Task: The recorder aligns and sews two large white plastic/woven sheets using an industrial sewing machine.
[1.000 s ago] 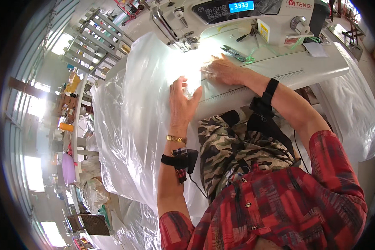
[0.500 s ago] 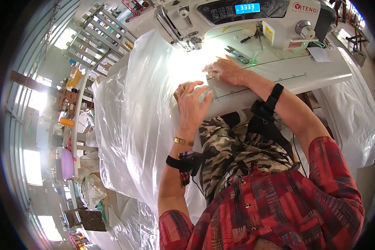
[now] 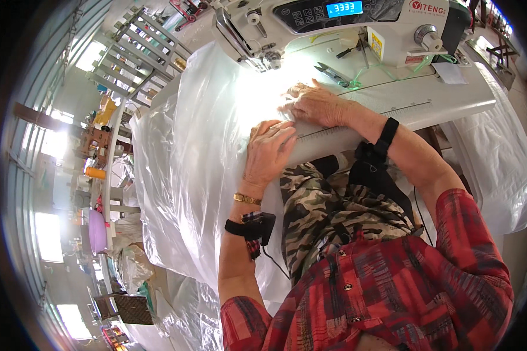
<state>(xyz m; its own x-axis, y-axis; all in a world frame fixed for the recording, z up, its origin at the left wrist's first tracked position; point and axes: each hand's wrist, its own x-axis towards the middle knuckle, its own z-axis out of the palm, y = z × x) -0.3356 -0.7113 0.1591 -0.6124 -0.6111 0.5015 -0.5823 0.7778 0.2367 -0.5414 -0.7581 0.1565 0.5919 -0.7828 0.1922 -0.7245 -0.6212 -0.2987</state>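
Note:
A sewing machine [image 3: 328, 29] stands at the top, its needle area washed out by a bright lamp. A large translucent plastic sheet [image 3: 187, 158] runs from under the machine head and hangs over the table's left and front edge. My left hand [image 3: 269, 149] grips the sheet's near edge, its fingers bent and close together. Right of it and nearer the needle is my right hand [image 3: 316, 104], closed, with its fingertips at the sheet and partly lost in the glare. Thread snips [image 3: 334, 75] lie on the machine bed beyond my right hand.
A ruler scale [image 3: 401, 110] runs along the table's front edge. Green thread [image 3: 386, 73] trails over the bed. More plastic sheeting [image 3: 492, 158] hangs at the right. To the left are a slatted rack [image 3: 137, 52], an orange spool [image 3: 95, 173] and a lilac container [image 3: 97, 231].
The thumb and fingers of my left hand have come closer together, and its forearm has shifted slightly left. My right hand has moved slightly left, its fingers more bunched.

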